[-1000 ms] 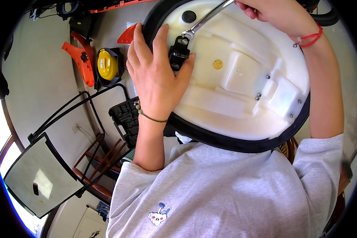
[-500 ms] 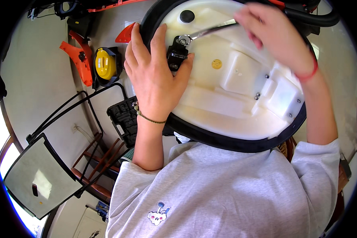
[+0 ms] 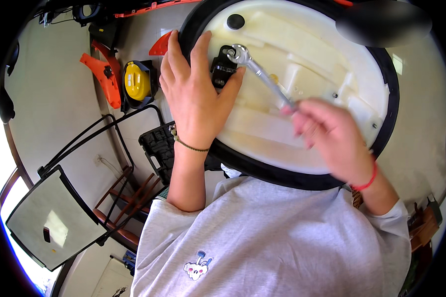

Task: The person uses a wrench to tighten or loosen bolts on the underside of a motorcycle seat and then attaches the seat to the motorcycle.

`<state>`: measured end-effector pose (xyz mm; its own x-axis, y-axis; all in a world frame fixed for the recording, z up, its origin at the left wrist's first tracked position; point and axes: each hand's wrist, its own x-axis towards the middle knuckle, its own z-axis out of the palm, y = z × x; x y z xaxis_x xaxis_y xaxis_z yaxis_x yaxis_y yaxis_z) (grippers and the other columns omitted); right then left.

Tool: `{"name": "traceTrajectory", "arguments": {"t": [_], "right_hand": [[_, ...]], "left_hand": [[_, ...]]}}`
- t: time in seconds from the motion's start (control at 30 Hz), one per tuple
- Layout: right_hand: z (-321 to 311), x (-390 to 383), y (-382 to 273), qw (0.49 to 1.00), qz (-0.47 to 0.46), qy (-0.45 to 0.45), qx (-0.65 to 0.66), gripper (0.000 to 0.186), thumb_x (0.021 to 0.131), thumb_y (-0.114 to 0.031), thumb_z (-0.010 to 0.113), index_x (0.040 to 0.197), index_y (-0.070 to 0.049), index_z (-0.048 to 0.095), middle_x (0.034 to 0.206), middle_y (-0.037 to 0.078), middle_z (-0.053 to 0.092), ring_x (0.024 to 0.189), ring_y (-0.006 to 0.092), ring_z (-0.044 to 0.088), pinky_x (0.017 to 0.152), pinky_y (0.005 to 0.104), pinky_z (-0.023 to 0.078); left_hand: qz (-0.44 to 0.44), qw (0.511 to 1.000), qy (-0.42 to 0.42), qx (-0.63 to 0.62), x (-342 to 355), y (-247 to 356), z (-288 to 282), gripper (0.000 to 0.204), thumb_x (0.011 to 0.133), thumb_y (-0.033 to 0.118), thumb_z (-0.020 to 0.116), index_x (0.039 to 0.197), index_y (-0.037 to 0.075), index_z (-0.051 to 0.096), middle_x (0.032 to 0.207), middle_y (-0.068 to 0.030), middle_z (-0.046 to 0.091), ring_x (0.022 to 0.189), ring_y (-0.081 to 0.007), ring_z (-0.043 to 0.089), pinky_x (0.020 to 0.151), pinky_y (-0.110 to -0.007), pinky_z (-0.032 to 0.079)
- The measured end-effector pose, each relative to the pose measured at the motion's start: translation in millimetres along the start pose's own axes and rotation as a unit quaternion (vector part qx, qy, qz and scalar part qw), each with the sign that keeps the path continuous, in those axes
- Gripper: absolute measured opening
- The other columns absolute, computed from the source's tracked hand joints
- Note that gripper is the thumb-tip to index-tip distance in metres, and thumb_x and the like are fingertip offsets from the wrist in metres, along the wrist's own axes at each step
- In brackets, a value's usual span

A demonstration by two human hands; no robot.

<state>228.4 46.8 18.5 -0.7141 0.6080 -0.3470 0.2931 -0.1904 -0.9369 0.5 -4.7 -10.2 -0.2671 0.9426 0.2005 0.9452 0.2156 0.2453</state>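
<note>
My left hand (image 3: pixel 196 94) lies spread on the left side of a large oval white plastic shell (image 3: pixel 262 116) with a thick black rim, which looks like the underside of a scooter seat. Its thumb and fingers frame a black metal bracket (image 3: pixel 223 69), and the thumb tip is beside the bracket's right edge. A silver wrench (image 3: pixel 267 79) slants across the shell, its head at the upper end of the bracket, by a fastener there. My right hand (image 3: pixel 329 132) is closed on the wrench's lower end and slightly blurred. Whether the wrench head sits on the fastener is hard to tell.
A round black plug (image 3: pixel 235 21) sits near the shell's top. Left of it are orange body panels (image 3: pixel 106 74), a yellow-and-black part (image 3: pixel 137 81), an open black tool case (image 3: pixel 156 148) and a framed clear windshield (image 3: pixel 57 218). A dark blurred shape (image 3: pixel 384 24) covers the upper right.
My right hand has swung down and toward me with the wrench, which pointed up to the right before and now slants down to the right. My left hand stays on the shell.
</note>
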Motion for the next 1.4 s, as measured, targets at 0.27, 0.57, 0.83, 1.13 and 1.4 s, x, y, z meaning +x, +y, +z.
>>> {"name": "traceTrajectory", "arguments": {"t": [0.27,0.57,0.83,1.13,1.4], "right_hand": [[-61,50,-18,0.988,-0.026,0.103,-0.114,0.016,0.098,-0.014,0.059,0.103,-0.001,0.066,0.073,-0.001,0.055,0.064,0.0062,0.049,0.058,0.0202,0.038],[-63,94,-30,0.996,0.023,0.078,-0.029,0.017,0.099,-0.013,0.059,0.098,0.002,0.066,0.074,0.001,0.061,0.063,0.0059,0.055,0.057,0.0190,0.046],[-64,113,-28,0.997,0.023,0.067,-0.030,0.018,0.099,-0.015,0.059,0.098,0.002,0.065,0.076,0.002,0.061,0.065,0.0062,0.055,0.058,0.0202,0.046],[-48,138,-55,0.954,-0.111,0.099,-0.258,0.029,0.096,-0.023,0.059,0.090,0.005,0.063,0.070,0.016,0.063,0.063,0.0259,0.062,0.059,0.0377,0.048],[-47,102,-14,0.924,-0.134,0.179,-0.311,0.028,0.097,-0.021,0.059,0.084,0.004,0.064,0.071,0.016,0.061,0.064,0.0255,0.058,0.060,0.0353,0.045]], "left_hand": [[-0.005,1.000,-0.005,-0.009,-2,2,-1,0.067,0.076,0.034,0.080,0.135,0.016,0.055,0.149,-0.0251,0.036,0.128,-0.0471,0.041,0.107,-0.052,0.035],[-0.006,1.000,-0.004,-0.004,-2,-1,0,0.067,0.076,0.034,0.079,0.136,0.016,0.054,0.149,-0.0256,0.036,0.128,-0.0472,0.040,0.107,-0.053,0.034],[-0.006,1.000,-0.001,-0.008,-1,0,0,0.068,0.075,0.033,0.080,0.135,0.016,0.054,0.149,-0.0257,0.036,0.127,-0.0470,0.041,0.106,-0.052,0.035],[-0.007,1.000,-0.004,-0.007,1,1,2,0.067,0.075,0.032,0.080,0.135,0.017,0.054,0.148,-0.0254,0.036,0.127,-0.0461,0.042,0.106,-0.051,0.036],[-0.003,1.000,-0.002,-0.003,-1,-2,-1,0.068,0.074,0.031,0.080,0.135,0.016,0.053,0.148,-0.0261,0.036,0.127,-0.0454,0.041,0.106,-0.052,0.034]]}}
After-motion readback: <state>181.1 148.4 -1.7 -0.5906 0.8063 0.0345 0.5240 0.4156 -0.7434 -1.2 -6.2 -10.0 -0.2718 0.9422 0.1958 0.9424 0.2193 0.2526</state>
